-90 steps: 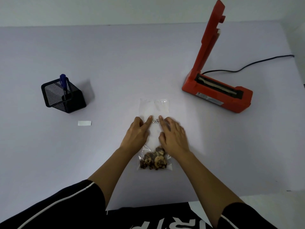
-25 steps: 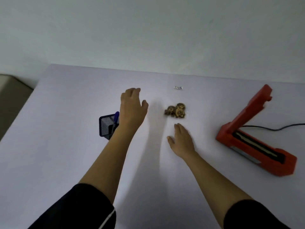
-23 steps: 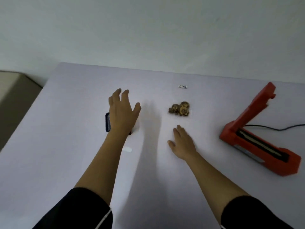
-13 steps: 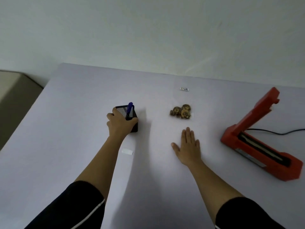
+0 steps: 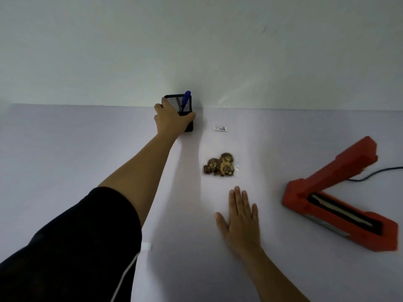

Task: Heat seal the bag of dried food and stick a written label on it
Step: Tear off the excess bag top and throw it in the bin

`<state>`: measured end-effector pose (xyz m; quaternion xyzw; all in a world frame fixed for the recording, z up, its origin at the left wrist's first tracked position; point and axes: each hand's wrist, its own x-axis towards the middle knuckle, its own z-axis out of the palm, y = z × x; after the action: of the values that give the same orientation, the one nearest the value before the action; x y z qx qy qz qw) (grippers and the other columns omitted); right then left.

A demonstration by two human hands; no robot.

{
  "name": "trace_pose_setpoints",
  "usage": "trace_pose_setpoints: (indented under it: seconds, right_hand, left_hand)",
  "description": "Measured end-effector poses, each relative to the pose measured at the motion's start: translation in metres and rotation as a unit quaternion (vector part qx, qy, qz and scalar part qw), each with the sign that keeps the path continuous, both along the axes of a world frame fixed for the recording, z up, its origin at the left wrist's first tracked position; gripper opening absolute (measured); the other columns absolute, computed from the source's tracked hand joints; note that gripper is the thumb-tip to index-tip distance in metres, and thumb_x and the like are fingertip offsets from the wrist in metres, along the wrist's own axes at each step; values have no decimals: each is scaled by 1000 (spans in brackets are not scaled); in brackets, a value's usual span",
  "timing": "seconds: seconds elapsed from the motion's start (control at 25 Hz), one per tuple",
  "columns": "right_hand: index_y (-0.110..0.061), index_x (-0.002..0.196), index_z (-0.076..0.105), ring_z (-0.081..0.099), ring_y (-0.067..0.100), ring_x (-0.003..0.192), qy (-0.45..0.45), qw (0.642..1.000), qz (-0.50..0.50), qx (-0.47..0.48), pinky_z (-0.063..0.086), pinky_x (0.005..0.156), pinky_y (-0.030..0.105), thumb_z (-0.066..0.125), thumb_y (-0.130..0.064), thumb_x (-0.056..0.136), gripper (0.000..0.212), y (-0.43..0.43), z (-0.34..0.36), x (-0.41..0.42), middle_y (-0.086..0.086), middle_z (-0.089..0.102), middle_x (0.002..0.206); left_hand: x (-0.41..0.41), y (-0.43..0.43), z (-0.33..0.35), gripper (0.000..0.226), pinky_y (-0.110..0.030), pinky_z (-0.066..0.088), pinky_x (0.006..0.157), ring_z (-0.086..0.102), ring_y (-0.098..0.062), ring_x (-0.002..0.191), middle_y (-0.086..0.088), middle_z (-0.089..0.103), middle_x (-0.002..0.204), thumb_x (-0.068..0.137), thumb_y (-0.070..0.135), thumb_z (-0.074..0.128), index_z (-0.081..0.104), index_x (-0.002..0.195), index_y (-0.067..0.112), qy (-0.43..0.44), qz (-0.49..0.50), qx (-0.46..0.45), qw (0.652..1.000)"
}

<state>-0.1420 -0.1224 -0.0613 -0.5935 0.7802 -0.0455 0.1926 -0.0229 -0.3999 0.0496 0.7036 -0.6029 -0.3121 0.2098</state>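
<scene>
A clear bag of brown dried food (image 5: 219, 167) lies flat mid-table, its printed strip (image 5: 220, 128) towards the far edge. At the table's far edge my left hand (image 5: 171, 120) grips a black mesh pen holder (image 5: 182, 110) with a blue pen (image 5: 186, 100) standing in it. My right hand (image 5: 241, 216) rests flat on the table, fingers spread, just below the bag and not touching the food. A small white blank label (image 5: 146, 246) lies near my left sleeve. The red heat sealer (image 5: 335, 203) stands to the right with its arm raised.
The sealer's black cable (image 5: 375, 174) runs off to the right edge. A pale wall rises directly behind the table's far edge. The table top (image 5: 65, 160) is plain light grey.
My left hand took hold of the pen holder and pushed it away to the table's far edge. My right hand stayed flat below the bag. The view tilted up.
</scene>
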Motion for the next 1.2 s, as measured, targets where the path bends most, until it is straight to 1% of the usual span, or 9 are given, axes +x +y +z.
trace_pose_setpoints:
  seconds: [0.12,0.28,0.48,0.6,0.68,0.8,0.96,1.04,1.2]
  right_hand:
    - [-17,147,1,-6,14,143,24,999,-7,-32,-5,113,37,22,-59,89,74,3,-7,-1,0,1,157]
    - [-17,148,5,-1,14,143,31,998,-8,-50,-8,112,34,26,-58,89,75,3,-9,-2,0,7,157]
    - [-18,146,-6,-13,12,142,24,999,0,-36,-9,114,37,16,-61,87,75,4,-4,-2,-2,-7,156]
    - [-10,145,1,0,19,144,32,999,16,-33,1,116,43,17,-54,87,74,-1,3,5,4,-2,156]
    - [-4,144,17,19,26,142,28,997,62,-42,9,114,45,23,-47,89,70,-5,9,29,10,16,155]
    - [-5,143,26,25,29,141,11,992,116,-49,15,113,47,23,-42,90,66,-6,15,79,12,25,153]
    - [-7,145,19,17,27,143,-3,983,182,-38,10,113,47,16,-37,89,64,2,12,126,10,18,155]
    - [-7,145,23,21,26,142,10,982,184,-41,16,112,48,18,-33,89,62,6,6,128,9,21,154]
    - [-9,146,18,15,23,144,22,978,205,-37,10,113,44,14,-34,89,62,8,-3,129,7,16,156]
  left_hand:
    - [-7,-17,-8,96,-42,39,98,41,-39,123,-18,33,136,76,44,71,18,144,4,-27,-6,2,1000]
    - [-13,-32,-9,99,-41,36,102,39,-39,126,-19,31,139,77,49,68,14,145,2,-46,-25,13,999]
    - [-12,-17,1,107,-45,20,113,18,-39,139,-21,11,153,81,58,59,-2,148,1,-25,-32,6,999]
    - [23,31,-4,77,-41,26,110,28,-36,136,-19,24,150,90,43,53,19,147,4,14,-29,-45,998]
    - [66,83,-18,57,-38,33,107,42,-32,129,-19,38,143,92,28,54,35,141,4,-6,-47,-52,998]
    - [137,172,-42,39,-36,40,101,53,-31,117,-17,50,133,92,18,53,52,130,5,-51,-8,-14,999]
    - [188,274,-61,34,-34,46,96,59,-29,105,-14,54,123,92,23,56,59,122,8,-42,143,62,987]
    - [182,296,-67,39,-29,45,92,58,-26,102,-11,53,120,88,27,62,59,122,10,-30,135,81,987]
    - [165,300,-76,37,-25,41,87,52,-25,106,-10,54,118,87,24,64,60,122,16,-48,91,40,994]
